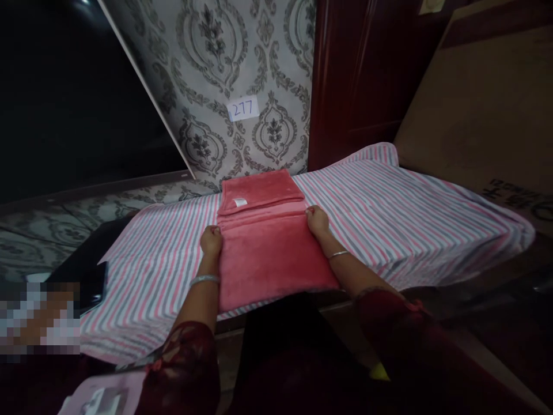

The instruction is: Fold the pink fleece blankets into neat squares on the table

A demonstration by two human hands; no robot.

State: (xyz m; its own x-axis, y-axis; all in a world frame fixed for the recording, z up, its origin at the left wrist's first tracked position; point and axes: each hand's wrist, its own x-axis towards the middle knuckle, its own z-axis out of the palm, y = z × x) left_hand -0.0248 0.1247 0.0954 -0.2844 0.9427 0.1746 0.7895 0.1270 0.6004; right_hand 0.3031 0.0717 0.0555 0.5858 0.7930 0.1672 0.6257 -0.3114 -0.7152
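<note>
A coral-red plush blanket (272, 259) lies partly folded on a striped cloth, in front of the wallpapered wall. Its far end is folded into a narrower band with a small white label (241, 202) on it. My left hand (211, 239) is closed on the blanket's left edge, near the crease between the far band and the near panel. On the opposite edge, my right hand (317, 220) pinches the fabric at about the same crease. Both hands have their fingertips partly hidden from me.
The pink, grey and white striped cloth (367, 202) covers the table. A large dark screen (86, 86) stands at the left, a cardboard box (484, 104) at the right. A paper marked 277 (243, 108) is on the wall. Near the left edge lies a dark phone-like object (94, 286).
</note>
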